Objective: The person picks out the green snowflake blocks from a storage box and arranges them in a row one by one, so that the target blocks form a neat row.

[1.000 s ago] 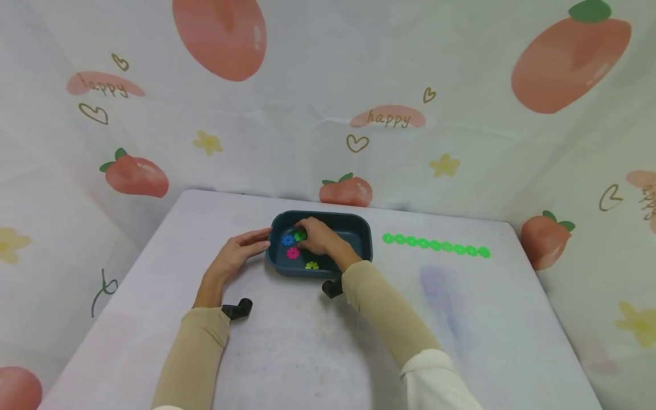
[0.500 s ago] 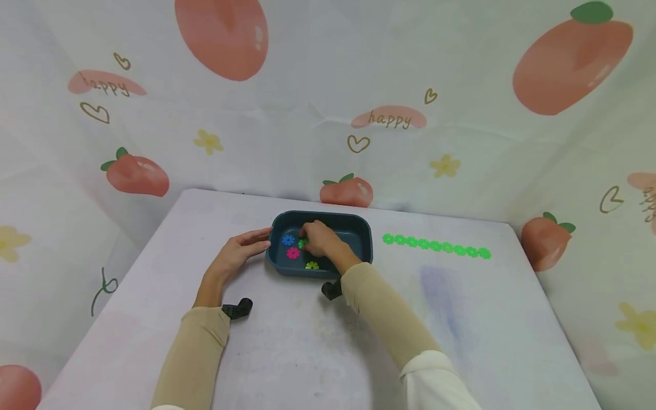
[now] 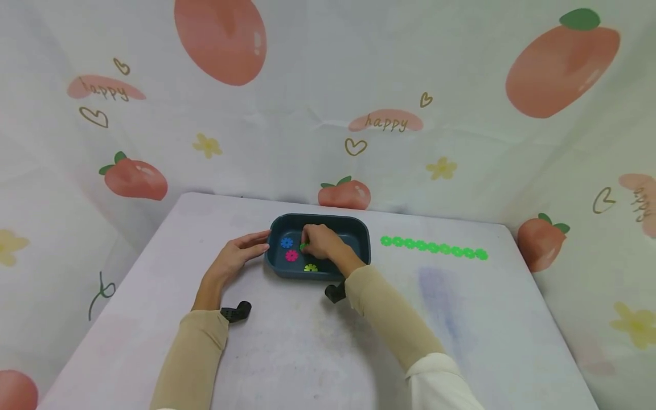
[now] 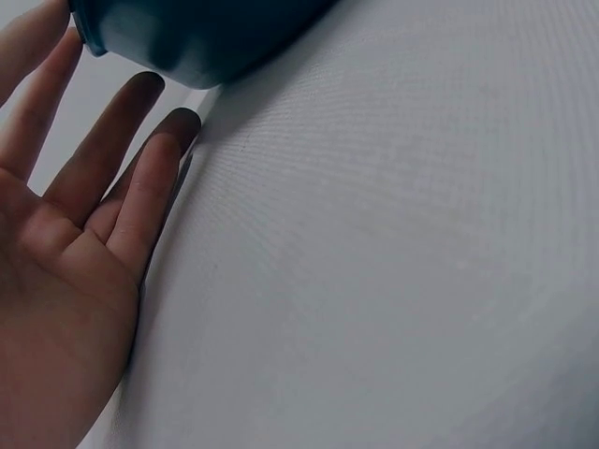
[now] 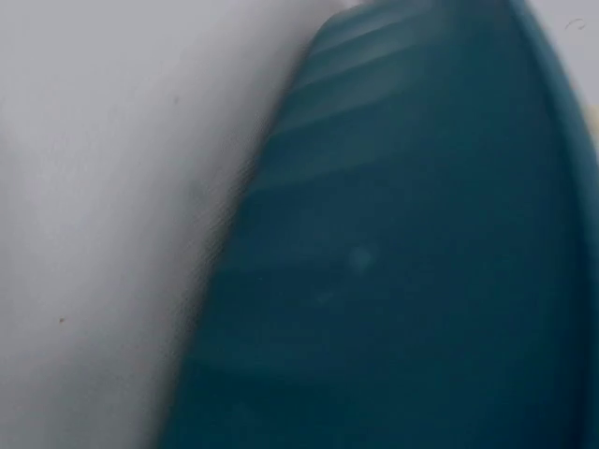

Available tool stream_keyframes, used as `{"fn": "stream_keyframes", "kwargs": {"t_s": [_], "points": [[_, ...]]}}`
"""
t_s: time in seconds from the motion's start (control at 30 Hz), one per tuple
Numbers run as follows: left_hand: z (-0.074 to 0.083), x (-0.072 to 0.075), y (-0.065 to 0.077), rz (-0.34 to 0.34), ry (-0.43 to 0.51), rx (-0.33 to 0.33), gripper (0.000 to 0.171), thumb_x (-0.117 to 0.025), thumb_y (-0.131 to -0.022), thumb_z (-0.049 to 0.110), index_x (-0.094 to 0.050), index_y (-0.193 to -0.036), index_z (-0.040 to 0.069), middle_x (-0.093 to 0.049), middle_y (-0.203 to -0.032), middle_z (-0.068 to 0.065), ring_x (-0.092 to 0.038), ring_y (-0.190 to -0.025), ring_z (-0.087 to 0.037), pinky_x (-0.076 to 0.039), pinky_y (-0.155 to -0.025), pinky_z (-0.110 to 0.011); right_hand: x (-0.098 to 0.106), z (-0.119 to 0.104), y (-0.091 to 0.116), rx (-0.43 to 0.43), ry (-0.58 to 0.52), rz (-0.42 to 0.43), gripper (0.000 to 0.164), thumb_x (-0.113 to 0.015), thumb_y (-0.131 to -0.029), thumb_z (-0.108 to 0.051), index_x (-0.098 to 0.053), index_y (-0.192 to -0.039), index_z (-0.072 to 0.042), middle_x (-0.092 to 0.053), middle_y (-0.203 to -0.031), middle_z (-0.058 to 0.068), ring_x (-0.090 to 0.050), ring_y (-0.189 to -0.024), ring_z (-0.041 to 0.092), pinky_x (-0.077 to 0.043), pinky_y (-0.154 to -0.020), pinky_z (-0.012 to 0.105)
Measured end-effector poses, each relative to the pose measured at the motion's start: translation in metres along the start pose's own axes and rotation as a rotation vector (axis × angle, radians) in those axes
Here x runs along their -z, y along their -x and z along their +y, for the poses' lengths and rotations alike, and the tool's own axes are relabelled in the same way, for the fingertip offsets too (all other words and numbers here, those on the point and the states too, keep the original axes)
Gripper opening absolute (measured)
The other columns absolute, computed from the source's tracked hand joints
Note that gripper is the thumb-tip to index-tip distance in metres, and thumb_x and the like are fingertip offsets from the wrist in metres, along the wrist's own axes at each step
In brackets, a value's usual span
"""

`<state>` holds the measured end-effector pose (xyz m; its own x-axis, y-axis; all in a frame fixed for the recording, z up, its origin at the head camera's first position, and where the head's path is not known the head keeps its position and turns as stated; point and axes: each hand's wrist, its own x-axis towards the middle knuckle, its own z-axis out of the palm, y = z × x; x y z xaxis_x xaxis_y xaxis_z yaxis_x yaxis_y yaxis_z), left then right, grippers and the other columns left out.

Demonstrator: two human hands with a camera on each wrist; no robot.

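Note:
In the head view, a dark blue plastic basin (image 3: pixel 348 277) stands on the table. Its left end is touched by the extended fingers of my left hand (image 3: pixel 232 260); the left wrist view shows this hand (image 4: pixel 70 243) with fingertips at the basin (image 4: pixel 211 42). Inside the basin, my right hand (image 3: pixel 324 242) pinches a green snowflake-shaped plastic piece (image 3: pixel 304 247), mostly covered by the fingers. Nearby lie a blue piece (image 3: pixel 287 243), a pink piece (image 3: pixel 291 255) and a yellow-green piece (image 3: pixel 310 267). Only the basin's outer wall (image 5: pixel 374 243) fills the right wrist view; the hand is hidden there.
Right of the basin, a row of several green snowflake pieces (image 3: pixel 434 247) lies on the white table (image 3: pixel 287 353). A fruit-printed cloth (image 3: pixel 287 114) hangs behind the table. Each wrist carries a black camera mount, such as the left one (image 3: pixel 237 312).
My right hand has taken the green piece from beside the blue one and drawn it slightly right, fingers closing over it. The left hand stays at the basin's end.

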<state>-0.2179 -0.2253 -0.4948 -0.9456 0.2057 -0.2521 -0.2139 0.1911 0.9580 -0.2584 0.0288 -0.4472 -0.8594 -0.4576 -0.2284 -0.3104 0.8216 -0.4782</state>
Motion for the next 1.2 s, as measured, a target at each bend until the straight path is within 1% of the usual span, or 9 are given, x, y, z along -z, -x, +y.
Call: {"fn": "stream_keyframes", "kwargs": {"t_s": [0.1,0.33,0.47,0.6,0.77,0.9,1.0,1.07,1.2], "points": [[-0.001,0.0,0.0,-0.002,-0.005,-0.001,0.068,-0.076,-0.091,0.043,-0.052,-0.15,0.019,-0.05,-0.157,-0.011,-0.045,-0.146,-0.03,-0.031,-0.126,-0.051,0.002,-0.002,0.005,0.034,-0.025,0.016,0.014,-0.073,-0.096,-0.019,-0.062,-0.1,-0.012,-0.067,-0.094,0.002,-0.058,-0.082,0.016,-0.051,-0.074,0.027],[0.0,0.002,0.0,-0.004,0.002,0.003,0.067,-0.076,-0.091,0.043,-0.053,-0.149,0.02,-0.051,-0.156,-0.01,-0.045,-0.146,-0.029,-0.03,-0.126,-0.05,0.011,-0.01,0.017,0.093,-0.129,0.115,0.016,-0.072,-0.096,-0.019,-0.06,-0.105,-0.011,-0.067,-0.098,0.003,-0.059,-0.085,0.016,-0.052,-0.079,0.028],[-0.001,0.002,0.001,-0.012,0.006,-0.003,0.067,-0.076,-0.091,0.042,-0.053,-0.15,0.019,-0.051,-0.156,-0.011,-0.045,-0.146,-0.03,-0.031,-0.126,-0.05,0.014,-0.012,0.025,0.09,-0.226,0.155,0.015,-0.071,-0.098,-0.021,-0.062,-0.105,-0.012,-0.068,-0.096,0.003,-0.059,-0.083,0.015,-0.051,-0.075,0.027],[-0.001,0.002,0.002,-0.015,0.001,-0.008,0.067,-0.076,-0.091,0.043,-0.053,-0.15,0.019,-0.05,-0.157,-0.011,-0.045,-0.147,-0.03,-0.031,-0.126,-0.051,0.015,-0.012,0.032,0.085,-0.322,0.223,0.016,-0.071,-0.098,-0.023,-0.062,-0.106,-0.013,-0.067,-0.094,0.003,-0.059,-0.081,0.015,-0.049,-0.072,0.026],[-0.002,0.001,0.002,-0.008,-0.007,0.003,0.067,-0.076,-0.091,0.044,-0.053,-0.15,0.021,-0.051,-0.156,-0.01,-0.045,-0.146,-0.029,-0.031,-0.126,-0.05,0.012,-0.006,0.039,0.085,-0.437,0.307,0.018,-0.073,-0.096,-0.025,-0.063,-0.105,-0.013,-0.071,-0.094,0.003,-0.063,-0.08,0.013,-0.052,-0.071,0.026],[-0.003,0.0,0.002,-0.002,0.004,0.005,0.066,-0.076,-0.091,0.042,-0.053,-0.149,0.02,-0.051,-0.156,-0.009,-0.046,-0.146,-0.029,-0.032,-0.126,-0.05,0.01,0.001,0.044,0.081,-0.549,0.365,0.019,-0.073,-0.096,-0.023,-0.063,-0.107,-0.011,-0.073,-0.093,0.006,-0.067,-0.075,0.013,-0.056,-0.069,0.025],[-0.002,0.0,0.002,-0.001,0.008,-0.005,0.066,-0.076,-0.092,0.041,-0.053,-0.15,0.019,-0.051,-0.156,-0.01,-0.046,-0.145,-0.029,-0.032,-0.125,-0.051,0.011,0.007,0.048,0.072,-0.623,0.41,0.02,-0.072,-0.097,-0.021,-0.064,-0.11,-0.009,-0.074,-0.095,0.008,-0.07,-0.077,0.018,-0.058,-0.07,0.024],[-0.002,0.0,0.002,-0.003,0.006,-0.011,0.066,-0.076,-0.092,0.041,-0.053,-0.15,0.019,-0.051,-0.156,-0.01,-0.046,-0.145,-0.029,-0.032,-0.125,-0.051,0.012,0.011,0.052,0.06,-0.659,0.438,0.02,-0.071,-0.097,-0.021,-0.064,-0.111,-0.008,-0.073,-0.096,0.009,-0.072,-0.08,0.023,-0.06,-0.073,0.027],[-0.001,0.001,0.002,-0.008,0.007,-0.01,0.066,-0.076,-0.092,0.041,-0.053,-0.15,0.018,-0.051,-0.156,-0.01,-0.046,-0.146,-0.029,-0.033,-0.125,-0.05,0.014,0.019,0.059,0.04,-0.744,0.462,0.023,-0.07,-0.097,-0.019,-0.065,-0.114,-0.005,-0.071,-0.098,0.013,-0.072,-0.087,0.038,-0.063,-0.082,0.043]]}}
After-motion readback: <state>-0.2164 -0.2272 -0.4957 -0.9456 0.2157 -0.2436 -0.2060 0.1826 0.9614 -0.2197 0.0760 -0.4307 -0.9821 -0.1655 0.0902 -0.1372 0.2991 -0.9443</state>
